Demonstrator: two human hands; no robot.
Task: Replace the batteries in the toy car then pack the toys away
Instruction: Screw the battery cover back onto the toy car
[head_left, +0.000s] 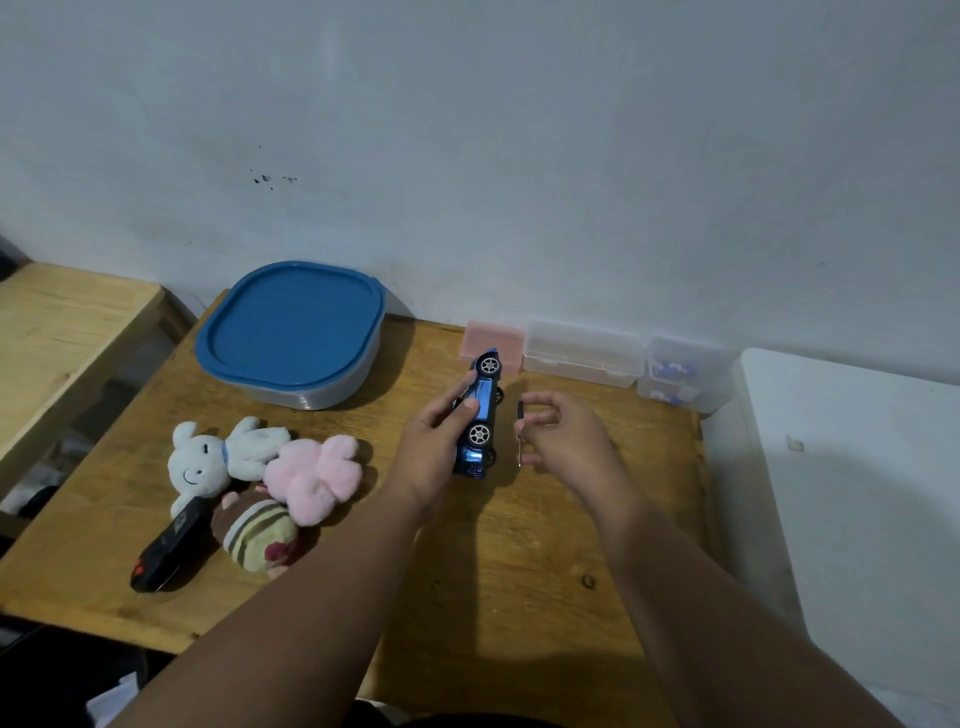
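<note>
My left hand (435, 451) grips a blue toy car (482, 414), tipped on its side above the wooden table (519, 571), two silver wheels facing up. Just to its right, my right hand (563, 441) pinches a thin dark screwdriver (520, 432), held upright with its tip pointing down, a small gap away from the car. A black toy car (167, 545) lies at the left front of the table beside three plush toys: a white one (218, 460), a pink one (317, 475) and a striped brown one (260, 535).
A container with a blue lid (293, 332) stands at the back left. Along the wall sit a pink box (493, 335), a clear box (582, 353) and a clear box holding small blue and white items (683, 374). A white surface (857, 493) adjoins the table's right; a wooden bench (62, 332) stands left.
</note>
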